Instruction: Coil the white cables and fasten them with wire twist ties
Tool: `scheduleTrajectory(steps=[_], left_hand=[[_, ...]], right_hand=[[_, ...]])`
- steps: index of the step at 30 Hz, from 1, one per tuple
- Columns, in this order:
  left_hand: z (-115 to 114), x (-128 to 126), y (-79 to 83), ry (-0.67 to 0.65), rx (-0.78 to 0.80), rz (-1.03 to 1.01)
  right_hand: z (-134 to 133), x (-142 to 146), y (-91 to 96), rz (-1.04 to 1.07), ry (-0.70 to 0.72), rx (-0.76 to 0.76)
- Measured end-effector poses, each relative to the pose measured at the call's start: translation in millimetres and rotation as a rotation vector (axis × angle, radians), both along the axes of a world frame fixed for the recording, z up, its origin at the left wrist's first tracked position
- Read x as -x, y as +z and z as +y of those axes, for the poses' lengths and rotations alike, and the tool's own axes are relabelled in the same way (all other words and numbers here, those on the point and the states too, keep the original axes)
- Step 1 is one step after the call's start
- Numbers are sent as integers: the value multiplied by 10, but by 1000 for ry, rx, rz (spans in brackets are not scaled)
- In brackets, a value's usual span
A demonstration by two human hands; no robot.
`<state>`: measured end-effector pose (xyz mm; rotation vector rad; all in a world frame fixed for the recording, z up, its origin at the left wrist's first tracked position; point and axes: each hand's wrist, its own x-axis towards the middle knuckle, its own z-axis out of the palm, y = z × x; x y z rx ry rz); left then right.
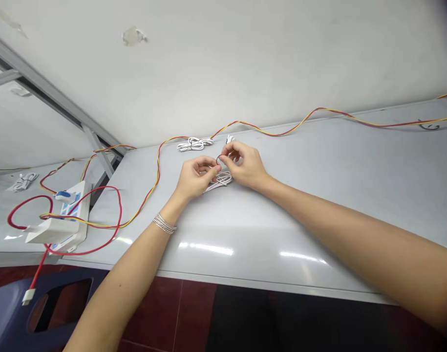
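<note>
A thin black twist tie (217, 159) is bent in a small curve between my two hands. My right hand (245, 164) pinches one end of it between thumb and forefinger. My left hand (199, 176), with a chain bracelet at the wrist, has thumb and forefinger closed at the tie's other end. Just below the fingertips lies a coiled white cable (223, 180) on the grey table (300, 210), partly hidden by both hands. Behind my left hand is another white cable bundle (195, 143), bound with a black tie. White cable ends (229, 139) show behind my right hand.
A red-and-yellow twisted wire (282, 133) runs along the wall. At left, a white power strip (78, 208) holds a white adapter (52, 231) and a red cable (118, 205). Another white bundle (24, 181) lies far left; a dark tie (428, 125) lies far right.
</note>
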<state>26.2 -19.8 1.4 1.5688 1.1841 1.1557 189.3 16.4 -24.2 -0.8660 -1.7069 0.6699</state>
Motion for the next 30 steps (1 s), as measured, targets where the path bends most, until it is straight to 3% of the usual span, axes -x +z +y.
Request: scheduleTrajectory(steps=[7,13,20,23,26,30], left_hand=[[-21,-26,44,56,101,-44],[-11,-12,44,45,76,-63],[18,12,7,26,60,-48],[38,37,-31,124,-42,73],[49,78,-47,216,-248,290],[53,125,-20,223,-429,420]], right_hand=[[10,1,-5,28,35,2],[-13,3,-7,-23,12,-162],[-36,5,-20,-98,-4,-238],[-30,18,-40,-162,-63,-282],[-32,32,-51,-209,-91,-311],[-53,41,-41,-227,-87,-309]])
